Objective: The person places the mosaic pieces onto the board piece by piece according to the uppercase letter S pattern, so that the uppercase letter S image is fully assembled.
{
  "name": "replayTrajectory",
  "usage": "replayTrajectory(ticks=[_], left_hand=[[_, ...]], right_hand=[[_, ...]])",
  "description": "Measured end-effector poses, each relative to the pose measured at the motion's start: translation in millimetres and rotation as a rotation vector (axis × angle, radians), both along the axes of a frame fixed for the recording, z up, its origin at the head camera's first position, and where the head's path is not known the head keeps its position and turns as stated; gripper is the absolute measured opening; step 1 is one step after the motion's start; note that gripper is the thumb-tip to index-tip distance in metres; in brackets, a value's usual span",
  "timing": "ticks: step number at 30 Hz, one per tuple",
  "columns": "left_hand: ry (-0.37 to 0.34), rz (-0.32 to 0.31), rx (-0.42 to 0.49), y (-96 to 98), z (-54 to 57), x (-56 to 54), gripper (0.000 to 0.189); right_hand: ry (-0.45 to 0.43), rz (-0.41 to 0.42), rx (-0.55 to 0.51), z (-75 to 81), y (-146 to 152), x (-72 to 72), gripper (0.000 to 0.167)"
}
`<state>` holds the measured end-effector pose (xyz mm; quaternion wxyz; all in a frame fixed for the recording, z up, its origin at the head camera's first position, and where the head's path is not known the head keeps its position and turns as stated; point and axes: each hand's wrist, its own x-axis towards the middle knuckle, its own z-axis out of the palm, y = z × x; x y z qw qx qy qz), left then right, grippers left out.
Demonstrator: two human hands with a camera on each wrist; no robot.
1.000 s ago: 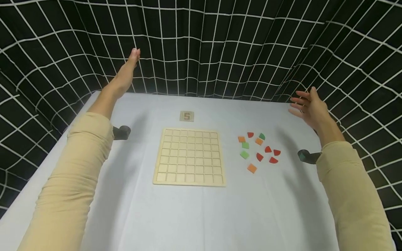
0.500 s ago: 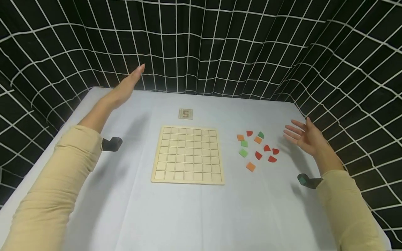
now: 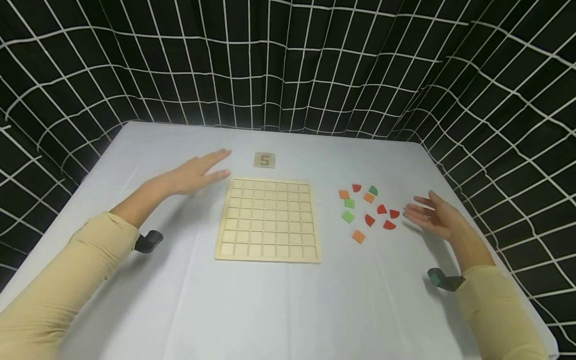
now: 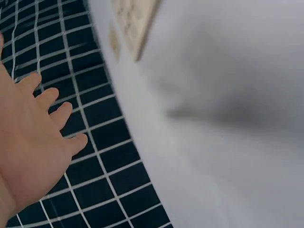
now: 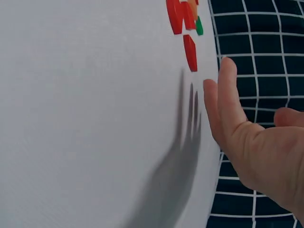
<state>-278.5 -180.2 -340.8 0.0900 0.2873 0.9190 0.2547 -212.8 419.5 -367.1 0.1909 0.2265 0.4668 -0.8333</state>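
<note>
My left hand (image 3: 191,175) reaches in over the table near the far left corner of a pale wooden grid board (image 3: 268,220), its fingers spread and holding nothing. Just beyond those fingertips lies a small square tile with an S-like or 5-like mark (image 3: 264,160). On the right, my right hand (image 3: 438,220) hovers with extended fingers beside a scatter of small flat pieces. Nearest to it is a red quarter-round piece (image 3: 394,214). Orange squares (image 3: 358,236), light green squares (image 3: 348,216) and one dark green rounded piece (image 3: 373,190) lie among several red ones.
A white cloth covers the table (image 3: 252,310). Black curtains with a white grid (image 3: 252,65) stand behind and at both sides. A dark wrist camera mount (image 3: 148,241) juts from the left sleeve, another mount (image 3: 443,280) from the right.
Both hands have come down from higher up toward the table. The left moved right toward the board's far corner; the right moved nearer to the red pieces. Board and pieces stay put.
</note>
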Motion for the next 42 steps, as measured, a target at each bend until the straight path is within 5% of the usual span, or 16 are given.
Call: replayTrajectory(ticks=[5, 13, 17, 21, 28, 42], left_hand=[[0.023, -0.015, -0.104, 0.6, -18.0, 14.2, 0.08], [0.045, -0.091, -0.173, 5.0, -43.4, 31.3, 0.105], [0.035, -0.104, -0.18, 4.5, -51.3, 42.2, 0.109], [0.024, -0.099, -0.177, 2.9, -55.8, 50.5, 0.11], [0.0, -0.104, -0.169, 2.8, -59.5, 56.7, 0.112], [-0.042, -0.102, -0.174, 6.9, -65.1, 57.1, 0.113]], right_hand=[[-0.05, -0.014, 0.055, 2.7, -10, 1.6, 0.059], [-0.058, -0.03, 0.065, -3.1, -19, 4.2, 0.049], [-0.061, -0.036, 0.089, -4.7, -25, 3.7, 0.065], [-0.047, 0.027, 0.278, -4.7, -33, 0.3, 0.076], [0.041, 0.166, 0.679, -11.9, -42, -3.6, 0.067], [0.183, 0.285, 1.063, -22.4, -51, -6.8, 0.068]])
